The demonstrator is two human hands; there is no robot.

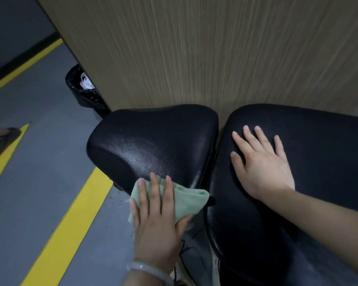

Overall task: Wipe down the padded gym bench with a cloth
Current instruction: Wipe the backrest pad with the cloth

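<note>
head view, looking down on black padded gym bench, two pads side by side: seat pad (153, 141) at centre, longer back pad (298, 182) filling right half of frame, narrow gap between them. left hand (155, 219) at lower centre, fingers spread flat, pressing pale green cloth (186, 200) against lower near edge of seat pad; cloth bunched under palm, folded end sticking out right toward the gap. pale bangle (145, 271) on left wrist at bottom edge. right hand (260, 164) open, palm down, fingers splayed, resting flat on upper left part of back pad, holding nothing; bare forearm running to lower right. seat pad surface cracked, faint sheen. wood-grain panel (215, 48) across upper frame behind bench. grey floor (39, 203) left, yellow floor stripe (70, 223) diagonal. black bin (83, 91) with liner at upper left beside panel edge. shoe (2, 141) at far left edge.
</note>
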